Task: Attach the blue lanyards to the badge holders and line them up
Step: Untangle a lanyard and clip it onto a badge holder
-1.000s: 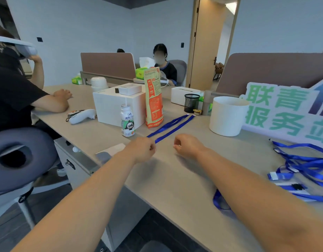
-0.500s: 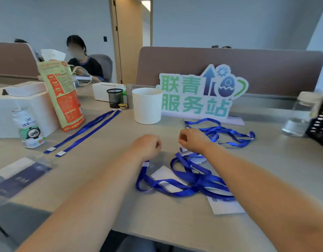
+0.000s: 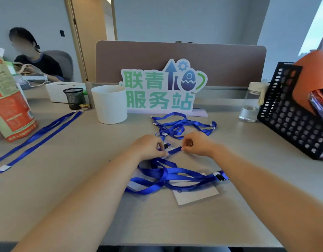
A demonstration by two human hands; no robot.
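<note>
Fingers [image 3: 159, 152] of left hand [image 3: 148, 146] and right hand [image 3: 197, 144] pinch blue lanyard [image 3: 175, 150] | beige desk [image 3: 75, 179] | brown partition [image 3: 175, 55], grey wall [image 3: 184, 19]

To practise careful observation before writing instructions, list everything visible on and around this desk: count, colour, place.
table: one, beige, under everything
tangled lanyards: several, blue, table centre
straight lanyards: two straps, blue, left side
badge holder: one plainly seen, white, under the tangle
sign: one, green and blue, behind the tangle
cup: one, white, left of sign
mesh pot: one, black, left of cup
box: one, white, behind mesh pot
bag: one, orange and green, far left
bottle: one, clear, right of sign
crate: one, black, far right
seated person: one, back left
left hand: one, pinching a blue strap
right hand: one, pinching the same blue strap
</note>
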